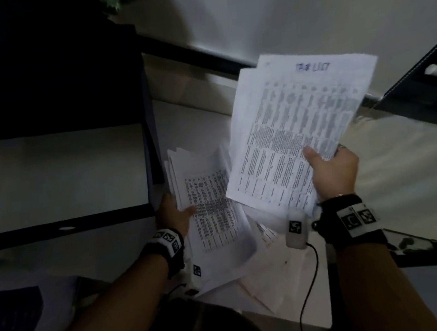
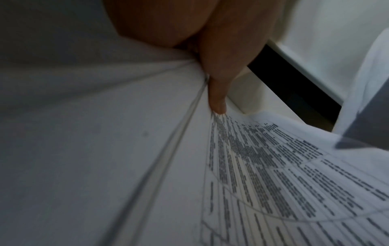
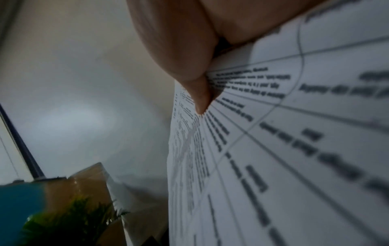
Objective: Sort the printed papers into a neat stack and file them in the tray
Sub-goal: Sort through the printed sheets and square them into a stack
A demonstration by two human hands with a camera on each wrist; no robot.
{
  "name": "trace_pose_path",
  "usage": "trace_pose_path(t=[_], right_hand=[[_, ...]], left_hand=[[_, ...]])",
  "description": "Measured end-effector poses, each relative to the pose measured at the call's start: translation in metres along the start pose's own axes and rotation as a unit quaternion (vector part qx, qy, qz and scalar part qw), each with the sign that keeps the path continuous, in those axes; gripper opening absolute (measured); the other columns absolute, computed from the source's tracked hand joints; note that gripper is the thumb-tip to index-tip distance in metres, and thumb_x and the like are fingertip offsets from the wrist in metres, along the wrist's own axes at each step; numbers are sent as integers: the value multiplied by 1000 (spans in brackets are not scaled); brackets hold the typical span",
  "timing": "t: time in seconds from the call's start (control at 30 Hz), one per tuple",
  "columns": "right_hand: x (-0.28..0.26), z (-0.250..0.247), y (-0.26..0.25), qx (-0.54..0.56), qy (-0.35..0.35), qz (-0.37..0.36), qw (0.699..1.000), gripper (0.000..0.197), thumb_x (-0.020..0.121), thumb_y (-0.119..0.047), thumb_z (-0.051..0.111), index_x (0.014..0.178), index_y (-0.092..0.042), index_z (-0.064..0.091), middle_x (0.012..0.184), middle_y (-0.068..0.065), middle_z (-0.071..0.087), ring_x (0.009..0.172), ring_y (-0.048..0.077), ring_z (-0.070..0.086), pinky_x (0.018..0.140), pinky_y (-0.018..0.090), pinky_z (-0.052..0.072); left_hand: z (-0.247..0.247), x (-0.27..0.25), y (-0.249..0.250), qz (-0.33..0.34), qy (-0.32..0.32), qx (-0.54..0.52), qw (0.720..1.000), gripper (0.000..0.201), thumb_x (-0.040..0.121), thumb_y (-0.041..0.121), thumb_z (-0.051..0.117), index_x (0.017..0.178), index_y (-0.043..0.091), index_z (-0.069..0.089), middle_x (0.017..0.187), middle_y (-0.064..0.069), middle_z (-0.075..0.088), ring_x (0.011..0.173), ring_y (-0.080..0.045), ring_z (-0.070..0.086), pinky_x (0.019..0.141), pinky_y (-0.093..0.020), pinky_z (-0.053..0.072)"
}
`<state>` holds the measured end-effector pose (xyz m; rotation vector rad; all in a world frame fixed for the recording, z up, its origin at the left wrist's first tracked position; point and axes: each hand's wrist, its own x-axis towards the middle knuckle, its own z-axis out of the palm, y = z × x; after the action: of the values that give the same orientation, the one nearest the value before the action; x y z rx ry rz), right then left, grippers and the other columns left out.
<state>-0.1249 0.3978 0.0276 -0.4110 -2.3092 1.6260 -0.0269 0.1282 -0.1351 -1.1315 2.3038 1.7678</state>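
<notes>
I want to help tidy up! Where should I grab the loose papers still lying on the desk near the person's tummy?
Probably by the near long edge of the loose papers, coming from the person's side. They lie flat and fanned out, so slide fingers under that edge and put a thumb on top. Both hands are busy: the left hand holds one bundle, the right hand another.

We see a dim room — a pale wall (image 1: 305,12) at twelve o'clock, a black baseboard (image 1: 191,51) beneath, a green plant (image 3: 69,221) at seven o'clock.
</notes>
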Motion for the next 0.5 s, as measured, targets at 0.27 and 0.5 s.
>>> trace_pose_path(t=[0.27, 0.5], right_hand=[[-3, 18, 26, 31, -28, 72, 997, 27, 83, -15, 78, 108, -14, 67, 99, -10, 68, 85, 2, 68, 82, 25, 54], [-38, 37, 131, -195, -178, 226, 938, 49, 84, -9, 72, 129, 0, 56, 124, 14, 65, 109, 31, 63, 90, 32, 50]], left_hand=[[4, 3, -5, 18, 3, 5, 1000, 50, 82, 15, 80, 124, 1, 57, 124, -17, 66, 108, -28, 63, 86, -28, 47], [-3, 12, -13, -17, -45, -27, 998, 37, 92, 11, 68, 127, 0, 64, 124, -18, 68, 108, -29, 66, 93, -35, 52]])
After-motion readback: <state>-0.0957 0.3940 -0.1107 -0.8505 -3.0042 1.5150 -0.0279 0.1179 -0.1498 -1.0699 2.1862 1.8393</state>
